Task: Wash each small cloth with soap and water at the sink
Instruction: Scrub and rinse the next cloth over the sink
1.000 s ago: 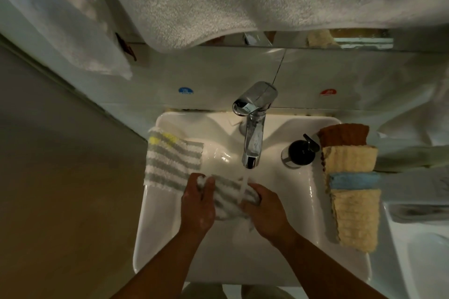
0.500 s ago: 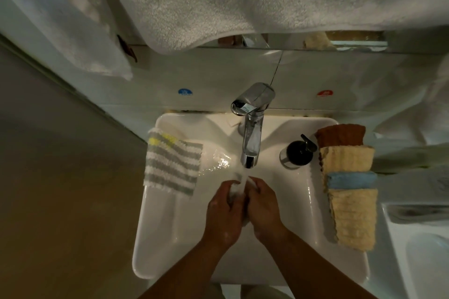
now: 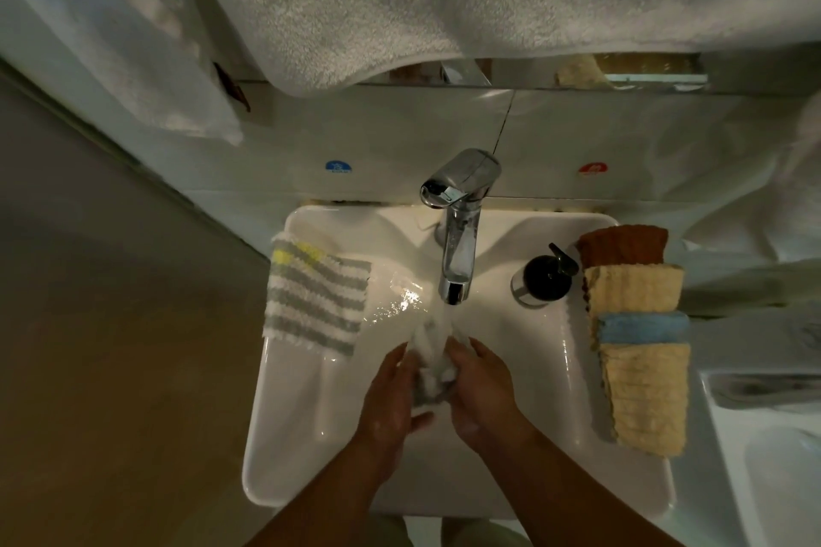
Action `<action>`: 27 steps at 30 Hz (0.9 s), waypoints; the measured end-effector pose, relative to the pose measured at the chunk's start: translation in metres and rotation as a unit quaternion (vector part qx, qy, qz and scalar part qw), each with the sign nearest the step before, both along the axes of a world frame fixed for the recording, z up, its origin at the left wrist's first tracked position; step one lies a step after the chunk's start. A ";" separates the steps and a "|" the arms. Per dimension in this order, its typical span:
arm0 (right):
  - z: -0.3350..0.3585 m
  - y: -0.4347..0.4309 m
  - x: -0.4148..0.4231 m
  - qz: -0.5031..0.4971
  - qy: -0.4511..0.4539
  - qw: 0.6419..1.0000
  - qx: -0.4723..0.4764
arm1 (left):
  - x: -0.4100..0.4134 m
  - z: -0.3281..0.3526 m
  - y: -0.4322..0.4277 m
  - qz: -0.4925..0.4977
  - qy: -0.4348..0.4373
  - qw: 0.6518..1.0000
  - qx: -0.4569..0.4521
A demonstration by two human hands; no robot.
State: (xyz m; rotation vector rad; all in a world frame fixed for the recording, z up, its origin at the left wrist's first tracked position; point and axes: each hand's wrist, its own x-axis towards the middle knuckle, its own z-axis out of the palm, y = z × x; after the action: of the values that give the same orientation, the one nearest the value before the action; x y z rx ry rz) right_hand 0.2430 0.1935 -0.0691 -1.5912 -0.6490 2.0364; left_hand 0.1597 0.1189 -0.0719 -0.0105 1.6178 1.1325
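Head view: the small grey-and-white striped cloth (image 3: 433,373), bunched, is lying lengthwise from under the running chrome tap (image 3: 457,235) toward the person, over the middle of the white ceramic basin (image 3: 284,457). The left hand (image 3: 391,400) and right hand (image 3: 482,395) are gripping it from either side, fingers curled round it. A flat striped cloth (image 3: 313,298) is draping over the left rim and folded cloths (image 3: 639,360) are lining the right rim, both apart from the hands.

The white sink (image 3: 284,435) carries a striped cloth (image 3: 315,300), a soap dispenser (image 3: 540,278) and stacked cloths (image 3: 635,338).

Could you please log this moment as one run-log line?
step: rinse | left hand, right hand: holding bunched grey-and-white striped cloth between them | chrome tap: running onto cloth
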 end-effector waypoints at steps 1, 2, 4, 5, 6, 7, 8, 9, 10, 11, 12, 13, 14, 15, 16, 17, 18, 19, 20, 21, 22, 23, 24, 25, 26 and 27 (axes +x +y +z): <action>0.000 -0.003 0.000 0.008 -0.010 1.000 0.010 | 0.003 0.004 0.003 0.026 -0.041 0.999 0.014; 0.000 -0.005 0.000 0.032 -0.046 0.998 0.038 | 0.006 0.006 0.005 0.038 -0.042 0.998 0.028; -0.005 -0.004 0.003 0.114 -0.169 0.970 0.132 | 0.007 0.002 0.008 0.029 0.039 0.998 0.048; -0.006 -0.003 0.005 0.134 -0.200 0.957 0.160 | 0.006 0.000 0.009 0.009 0.092 0.994 0.051; -0.007 -0.002 0.006 0.136 -0.191 0.958 0.168 | 0.003 -0.003 0.010 -0.013 0.146 0.988 0.050; -0.009 -0.003 0.007 0.129 -0.150 0.968 0.153 | 0.001 -0.005 0.011 -0.028 0.185 0.981 0.054; -0.009 -0.002 0.007 0.127 -0.115 0.978 0.122 | -0.001 -0.007 0.012 -0.036 0.203 0.977 0.062; -0.010 -0.001 0.006 0.130 -0.088 0.982 0.103 | -0.003 -0.008 0.013 -0.041 0.207 0.976 0.063; -0.009 -0.001 0.004 0.140 -0.069 0.983 0.093 | -0.004 -0.008 0.015 -0.050 0.205 0.976 0.055; -0.007 -0.001 0.000 0.147 -0.060 0.982 0.099 | -0.005 -0.006 0.017 -0.058 0.193 0.979 0.039; -0.007 -0.001 -0.001 0.151 -0.066 0.980 0.107 | -0.005 -0.003 0.020 -0.046 0.164 0.985 0.034; -0.007 -0.001 -0.003 0.150 -0.071 0.979 0.117 | -0.004 -0.003 0.022 -0.035 0.143 0.989 0.027; -0.008 0.000 -0.005 0.155 -0.084 0.976 0.128 | -0.004 -0.003 0.023 -0.038 0.152 0.987 0.017; -0.006 0.001 -0.006 0.162 -0.099 0.972 0.137 | -0.005 -0.002 0.025 -0.049 0.180 0.982 0.004; -0.008 0.001 -0.007 0.170 -0.117 0.967 0.147 | -0.004 -0.002 0.025 -0.055 0.192 0.980 -0.011; -0.008 0.001 -0.009 0.174 -0.137 0.963 0.152 | -0.003 0.000 0.024 -0.038 0.174 0.984 -0.008; -0.007 0.002 -0.010 0.166 -0.155 0.961 0.155 | 0.000 0.002 0.022 -0.016 0.130 0.991 0.003; -0.004 0.003 -0.011 0.144 -0.163 0.965 0.149 | 0.003 0.004 0.020 0.000 0.075 0.997 0.013; -0.002 0.004 -0.011 0.121 -0.165 0.968 0.143 | 0.005 0.006 0.018 0.009 0.027 0.999 0.022; 0.000 0.006 -0.010 0.108 -0.165 0.970 0.142 | 0.007 0.007 0.016 0.004 0.001 1.000 0.029; -0.001 0.005 -0.008 0.112 -0.168 0.968 0.150 | 0.008 0.009 0.015 0.003 -0.011 0.999 0.040; -0.003 0.005 -0.006 0.124 -0.166 0.964 0.167 | 0.008 0.009 0.014 0.010 -0.002 0.998 0.057; -0.005 0.004 -0.004 0.137 -0.159 0.959 0.191 | 0.006 0.009 0.014 0.021 0.012 0.997 0.070; -0.006 0.003 -0.002 0.155 -0.144 0.953 0.216 | 0.004 0.008 0.014 0.030 0.030 0.996 0.083; -0.010 0.001 0.000 0.173 -0.131 0.946 0.241 | 0.001 0.008 0.015 0.032 0.046 0.994 0.094; -0.010 0.001 0.001 0.189 -0.122 0.941 0.253 | 0.000 0.008 0.016 0.030 0.057 0.992 0.105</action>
State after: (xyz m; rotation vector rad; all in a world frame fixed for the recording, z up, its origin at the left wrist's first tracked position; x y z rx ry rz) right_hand 0.2442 0.1941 -0.0794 -1.4888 -1.5336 1.7127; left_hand 0.1602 0.1350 -0.0637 0.1454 1.5987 1.3660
